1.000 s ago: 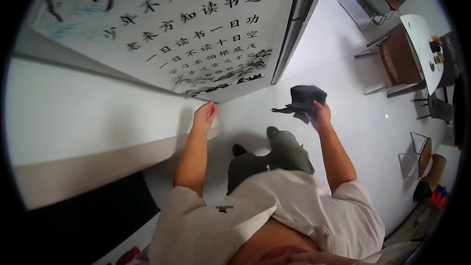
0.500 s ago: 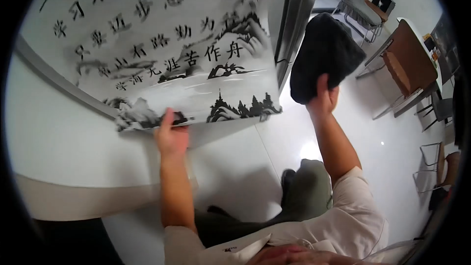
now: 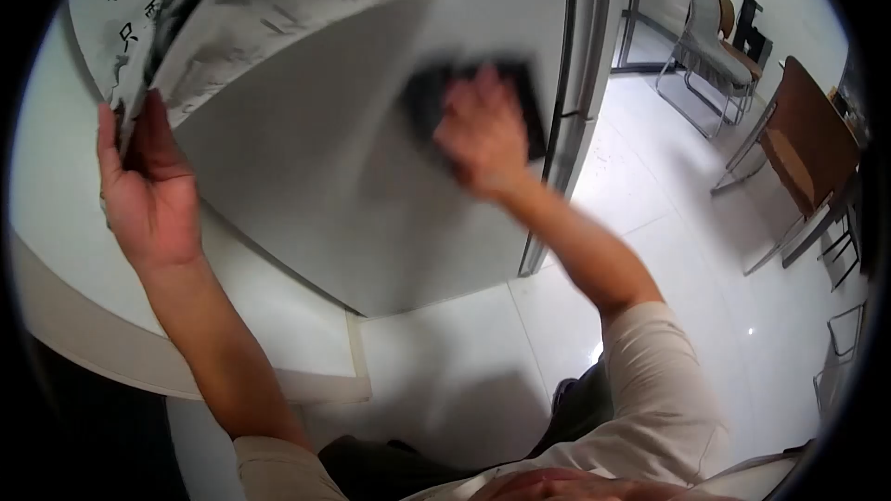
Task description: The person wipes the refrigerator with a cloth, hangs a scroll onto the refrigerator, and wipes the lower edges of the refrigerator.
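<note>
My left hand [image 3: 153, 186] is at the left, its thumb and fingers pinching the lower edge of a paper poster [image 3: 269, 23]. The poster carries black brush-style characters and an ink landscape, and its lower part is lifted and curled back. Behind it shows a bare grey panel [image 3: 343, 186]. On that panel, near its right edge, my right hand [image 3: 487, 130] presses a folded black cloth [image 3: 531, 116] flat under its fingers. Both the right hand and the cloth are blurred by motion.
A white curved ledge [image 3: 251, 288] runs along the lower left. A metal frame [image 3: 580, 83] borders the panel on the right. Further right stand a brown chair [image 3: 807, 139] and a grey-covered chair [image 3: 710, 37] on the white tiled floor [image 3: 650, 250].
My left hand has moved left and up, peeling the poster's bottom edge away from the panel. My right hand has brought the black cloth from out over the floor leftward onto the panel.
</note>
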